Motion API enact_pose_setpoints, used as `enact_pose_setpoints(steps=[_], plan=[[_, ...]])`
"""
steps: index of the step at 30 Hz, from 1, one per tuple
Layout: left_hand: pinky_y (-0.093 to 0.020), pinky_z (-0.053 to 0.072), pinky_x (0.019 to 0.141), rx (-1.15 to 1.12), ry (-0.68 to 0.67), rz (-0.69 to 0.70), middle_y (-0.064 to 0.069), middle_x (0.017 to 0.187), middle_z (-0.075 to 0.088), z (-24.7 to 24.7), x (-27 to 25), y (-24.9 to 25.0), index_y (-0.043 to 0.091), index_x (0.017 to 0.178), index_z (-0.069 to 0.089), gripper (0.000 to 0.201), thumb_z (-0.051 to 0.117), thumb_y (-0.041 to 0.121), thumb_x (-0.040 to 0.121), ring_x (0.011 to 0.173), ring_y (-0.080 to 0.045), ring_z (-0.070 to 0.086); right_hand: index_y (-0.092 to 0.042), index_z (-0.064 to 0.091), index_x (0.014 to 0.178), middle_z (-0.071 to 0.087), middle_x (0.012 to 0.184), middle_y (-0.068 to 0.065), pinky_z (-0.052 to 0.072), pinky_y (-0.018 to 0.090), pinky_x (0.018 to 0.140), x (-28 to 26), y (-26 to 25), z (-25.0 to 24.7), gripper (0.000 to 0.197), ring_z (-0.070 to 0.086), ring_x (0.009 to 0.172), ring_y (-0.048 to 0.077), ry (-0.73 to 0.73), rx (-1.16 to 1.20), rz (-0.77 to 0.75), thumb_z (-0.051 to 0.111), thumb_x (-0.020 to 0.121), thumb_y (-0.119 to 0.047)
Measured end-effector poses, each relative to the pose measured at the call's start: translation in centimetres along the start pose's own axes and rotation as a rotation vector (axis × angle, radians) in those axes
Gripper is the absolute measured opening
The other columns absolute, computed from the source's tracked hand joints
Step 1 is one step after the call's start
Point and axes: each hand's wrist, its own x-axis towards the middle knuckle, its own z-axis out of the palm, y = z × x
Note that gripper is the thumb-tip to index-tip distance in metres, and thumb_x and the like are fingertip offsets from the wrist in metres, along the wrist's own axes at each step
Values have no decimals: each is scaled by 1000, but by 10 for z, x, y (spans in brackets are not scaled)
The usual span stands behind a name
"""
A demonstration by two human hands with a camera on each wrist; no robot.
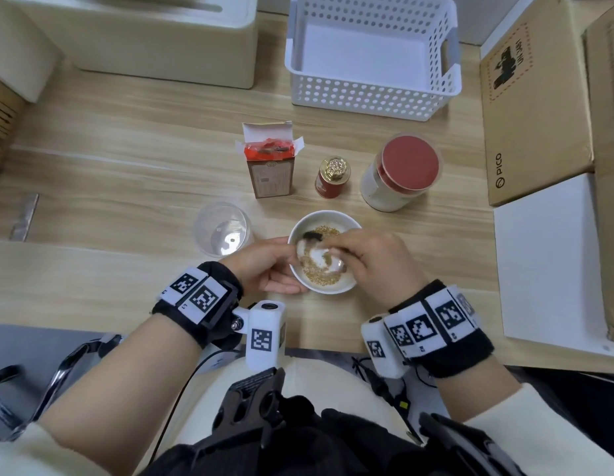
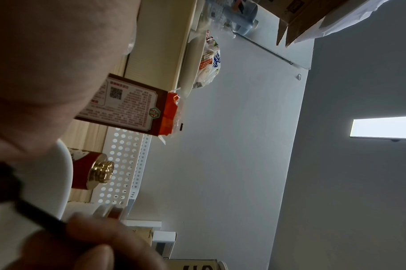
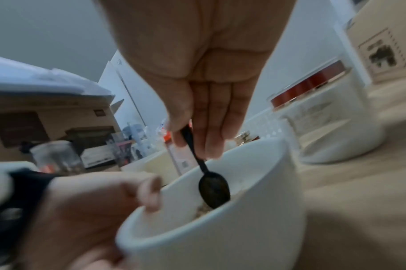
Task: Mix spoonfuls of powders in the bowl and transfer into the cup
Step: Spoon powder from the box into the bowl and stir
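Observation:
A white bowl (image 1: 350, 286) (image 3: 243, 228) sits near the table's front edge, holding white powder and tan granules. My left hand (image 1: 264, 266) (image 3: 86, 210) grips its left wall, thumb on the rim. My right hand (image 1: 374, 259) (image 3: 197, 102) pinches the handle of a small black spoon (image 1: 312, 236) (image 3: 213, 188), whose scoop is down inside the bowl in the powders. A clear plastic cup (image 1: 223, 228) (image 3: 56, 157) stands upright just left of the bowl and holds no powder.
Behind the bowl stand an opened brown box with a red pouch (image 1: 272, 166), a small red tin with a gold lid (image 1: 333, 176) and a red-lidded jar of white powder (image 1: 398, 173). A white perforated basket (image 1: 370, 94) is farther back; cardboard boxes (image 1: 532, 108) lie right.

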Motion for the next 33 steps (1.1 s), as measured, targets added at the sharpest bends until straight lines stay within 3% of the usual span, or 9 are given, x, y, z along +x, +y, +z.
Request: enact_pose_setpoints(steps=[3, 8, 13, 15, 18, 23, 27, 31, 33], plan=[[-27, 57, 68, -12, 4, 2, -12, 79, 73, -1, -1, -1, 20, 102, 59, 30, 47, -1, 83, 64, -21, 72, -14, 71, 86, 72, 84, 3, 49, 36, 66, 1, 10, -14, 15, 64, 79, 26, 102, -143, 103, 55, 86, -16], [-25, 58, 62, -15, 1, 2, -13, 76, 72, 0, -2, -1, 18, 103, 58, 31, 45, -1, 83, 63, -21, 71, -20, 72, 88, 73, 83, 2, 48, 36, 71, -3, -5, -6, 15, 63, 78, 21, -124, 2, 80, 57, 85, -22], [-26, 57, 63, -23, -1, 0, -15, 81, 71, -1, -2, -1, 20, 103, 58, 30, 45, -1, 84, 62, -21, 71, -16, 71, 88, 72, 81, 4, 47, 34, 64, -3, 9, -12, 13, 64, 77, 27, 134, -143, 138, 58, 86, -15], [-25, 58, 63, -25, 0, 0, -16, 83, 70, -1, -2, 0, 20, 102, 58, 30, 46, -1, 84, 62, -21, 71, -17, 70, 84, 71, 77, 3, 46, 34, 66, -5, 10, -14, 14, 63, 76, 25, 58, -98, 201, 57, 87, -19], [-26, 57, 64, -18, 3, -3, -15, 78, 71, -1, -2, 0, 18, 100, 59, 28, 45, -1, 84, 61, -22, 71, -20, 71, 91, 73, 84, 0, 49, 37, 73, -6, -2, -1, 14, 64, 80, 19, -75, 62, 133, 58, 86, -20], [-27, 57, 65, -35, 9, -11, -19, 88, 69, -3, -3, -1, 20, 103, 56, 30, 45, -1, 85, 63, -23, 72, -18, 70, 90, 72, 85, 0, 47, 35, 66, -4, 15, -11, 14, 64, 80, 24, 137, -130, 152, 56, 88, -19], [-28, 57, 68, -37, 16, -9, -14, 75, 72, -4, -1, -1, 20, 102, 57, 31, 44, -1, 84, 62, -23, 71, -22, 72, 87, 74, 80, -2, 48, 35, 70, -4, 8, -2, 17, 64, 76, 20, -53, 0, 81, 55, 86, -27], [-28, 57, 68, -25, 20, -4, -12, 74, 72, -4, 0, -2, 19, 102, 57, 29, 45, 0, 85, 63, -23, 72, -20, 71, 85, 73, 76, -4, 34, 29, 73, -4, 16, -3, 21, 64, 69, 21, 124, -131, 20, 51, 83, -25], [-27, 58, 65, -30, 25, 1, -12, 75, 73, -4, 0, -2, 20, 101, 58, 29, 45, 0, 84, 64, -23, 72, -20, 71, 84, 73, 74, -3, 28, 28, 75, -5, 18, -8, 22, 61, 67, 20, 110, -127, 44, 51, 83, -27]])
